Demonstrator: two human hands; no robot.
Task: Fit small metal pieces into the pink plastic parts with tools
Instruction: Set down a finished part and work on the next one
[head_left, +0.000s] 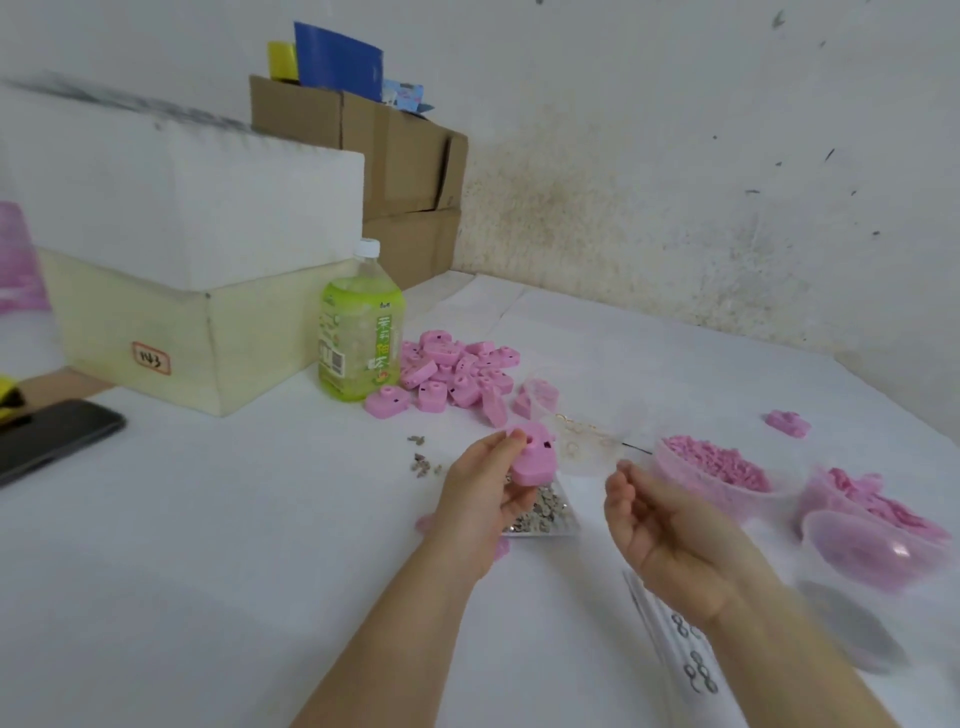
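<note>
Pink plastic part (531, 460), flat and rounded with a hole in its top face, sits above the table in the left hand (480, 501), pinched between thumb and curled fingers. Directly beneath that hand lies a clear tray (566, 527) of small metal pieces (543, 512); a few more grey bits (422, 460) are scattered on the white table (208, 545) just to the left. The right hand (662, 527) hovers beside the part without touching it, fingers loosely curled with thumb near forefinger; whether they pinch something tiny I cannot tell. Between the hands, a little further back, lies a clear bag (584, 439) with gold-coloured rings inside. Behind it is a pile of pink parts (457, 371), and beside that a green drink bottle (358, 338) stands upright. To the right are a clear bowl (670, 470) of small pink pieces, more bowls (872, 545) with pink contents, and one loose pink part (787, 422). A dark phone (47, 439) lies at far left near a foam box (182, 208), with cardboard boxes (400, 156) behind
</note>
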